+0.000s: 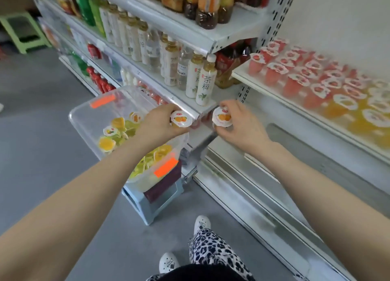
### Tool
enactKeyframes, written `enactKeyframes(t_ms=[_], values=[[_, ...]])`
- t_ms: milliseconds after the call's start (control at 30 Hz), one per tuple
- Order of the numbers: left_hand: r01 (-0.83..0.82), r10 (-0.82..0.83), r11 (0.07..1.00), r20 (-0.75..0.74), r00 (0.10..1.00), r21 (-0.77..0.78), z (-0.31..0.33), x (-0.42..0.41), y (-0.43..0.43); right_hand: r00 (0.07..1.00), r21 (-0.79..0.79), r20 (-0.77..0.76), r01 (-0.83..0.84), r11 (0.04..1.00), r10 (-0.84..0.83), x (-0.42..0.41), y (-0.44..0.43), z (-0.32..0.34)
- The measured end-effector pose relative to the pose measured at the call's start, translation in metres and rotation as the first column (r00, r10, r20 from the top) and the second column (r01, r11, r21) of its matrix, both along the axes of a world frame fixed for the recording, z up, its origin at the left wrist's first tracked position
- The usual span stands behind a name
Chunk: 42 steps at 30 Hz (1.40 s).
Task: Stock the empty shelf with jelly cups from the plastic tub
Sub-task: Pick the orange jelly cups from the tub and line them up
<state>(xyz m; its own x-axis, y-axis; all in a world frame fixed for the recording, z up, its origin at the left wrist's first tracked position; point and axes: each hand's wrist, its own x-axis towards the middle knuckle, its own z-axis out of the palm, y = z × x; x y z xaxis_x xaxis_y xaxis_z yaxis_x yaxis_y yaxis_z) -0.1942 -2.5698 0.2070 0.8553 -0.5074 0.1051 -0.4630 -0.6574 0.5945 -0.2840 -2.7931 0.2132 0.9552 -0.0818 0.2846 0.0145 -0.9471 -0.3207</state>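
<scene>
The white sheet-metal shelf [242, 72] at the right carries stocked cups [295, 84], red then orange, standing lid-up in rows. Left of it a clear, round-cornered plastic tub [88, 116] with orange tape patches sits over a pale blue stool [152, 207] and holds loose cups [107, 143] tumbled at all angles. Between tub and shelf, the left hand [157, 122] grips a jelly cup [181, 118] and the right hand [242, 124] clasps a second jelly cup [222, 117]. Both have glossy round foil lids facing up and tapered bodies pointing down.

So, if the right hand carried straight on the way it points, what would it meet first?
The right hand would probably meet the drinks shelf edge below the tea bottles; depth is unclear.
</scene>
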Motion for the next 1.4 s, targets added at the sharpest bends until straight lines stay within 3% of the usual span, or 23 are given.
enactKeyframes(t_ms=[333, 600, 800, 967, 1167, 1400], values=[[0.265, -0.258, 0.964, 0.156, 0.954, -0.029, 0.062, -0.052, -0.125, 0.946, -0.043, 0.195, 0.272, 0.961, -0.259, -0.104, -0.103, 0.07], [0.403, -0.372, 0.913, 0.286, 0.883, -0.058, 0.095, -0.114, -0.24, 0.883, 0.041, 0.22, 0.417, 0.908, -0.415, -0.198, -0.199, 0.114], [0.441, -0.399, 0.894, 0.3, 0.867, -0.085, 0.111, -0.162, -0.311, 0.832, 0.067, 0.206, 0.514, 0.855, -0.516, -0.258, -0.282, 0.125], [0.428, -0.384, 0.896, 0.282, 0.879, -0.113, 0.11, -0.189, -0.348, 0.804, 0.12, 0.084, 0.579, 0.806, -0.589, -0.279, -0.331, 0.105], [0.407, -0.371, 0.909, 0.271, 0.888, -0.091, 0.104, -0.204, -0.369, 0.832, 0.128, -0.078, 0.555, 0.822, -0.549, -0.272, -0.355, 0.07], [0.385, -0.355, 0.921, 0.279, 0.892, -0.061, 0.1, -0.206, -0.381, 0.87, 0.165, -0.037, 0.491, 0.855, -0.492, -0.255, -0.372, 0.059]])
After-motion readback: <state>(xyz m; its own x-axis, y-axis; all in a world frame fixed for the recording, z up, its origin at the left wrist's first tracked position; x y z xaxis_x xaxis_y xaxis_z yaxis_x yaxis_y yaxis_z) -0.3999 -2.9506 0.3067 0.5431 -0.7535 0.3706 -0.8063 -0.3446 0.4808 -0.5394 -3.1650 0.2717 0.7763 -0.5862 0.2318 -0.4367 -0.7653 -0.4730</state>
